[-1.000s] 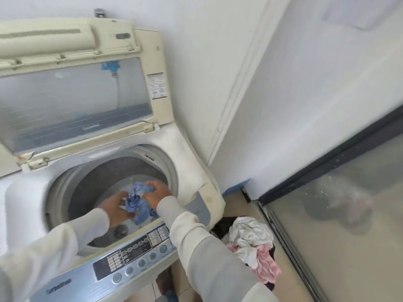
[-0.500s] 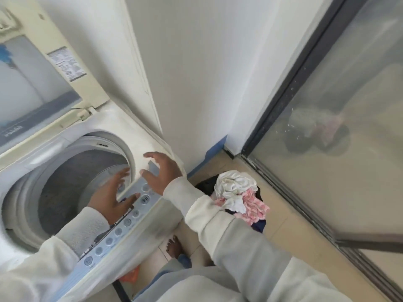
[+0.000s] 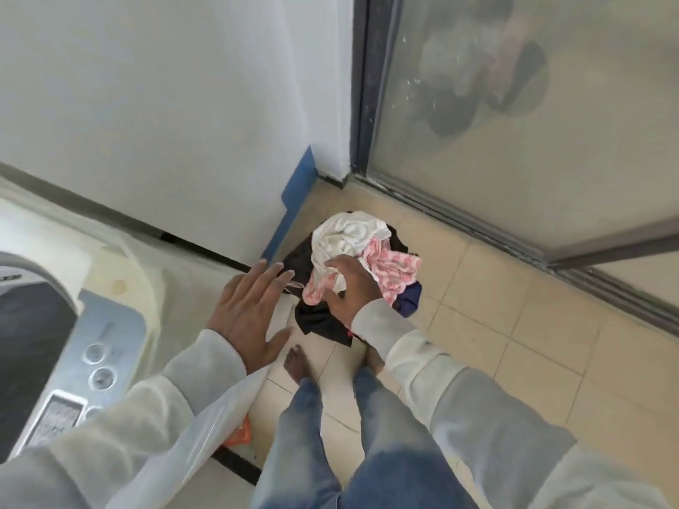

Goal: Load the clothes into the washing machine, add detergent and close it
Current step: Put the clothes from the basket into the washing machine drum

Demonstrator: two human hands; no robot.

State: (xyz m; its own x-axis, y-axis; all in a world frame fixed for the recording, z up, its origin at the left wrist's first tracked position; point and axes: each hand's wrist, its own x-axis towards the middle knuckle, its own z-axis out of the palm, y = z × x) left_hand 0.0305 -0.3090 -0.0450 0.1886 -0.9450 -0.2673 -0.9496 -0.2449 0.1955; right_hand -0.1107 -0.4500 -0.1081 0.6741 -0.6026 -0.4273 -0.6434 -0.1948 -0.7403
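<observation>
A pile of clothes lies on the tiled floor to the right of the washing machine (image 3: pixel 121 273): a white garment (image 3: pixel 345 233) on top, a pink patterned one (image 3: pixel 398 270), dark pieces (image 3: pixel 318 321) below. My right hand (image 3: pixel 351 286) is down on the pile, fingers and thumb curled around a bunch of pink and white cloth. Spread flat with nothing in it, my left hand (image 3: pixel 250 310) hovers between the machine's corner and the pile. The open drum (image 3: pixel 29 325) and the control panel (image 3: pixel 95 361) show at the left edge; the lid is out of view.
A white wall with a blue skirting strip (image 3: pixel 294 200) stands behind the pile. A frosted glass door (image 3: pixel 514 141) in a dark frame runs along the right. My bare feet (image 3: pixel 297 361) stand on the beige tiles (image 3: pixel 532 343). Something orange (image 3: pixel 239 435) lies by the machine's base.
Both hands left a blue garment in the drum and came out. The view swung right and down; my right hand reached the floor pile and closed on cloth, and my left followed.
</observation>
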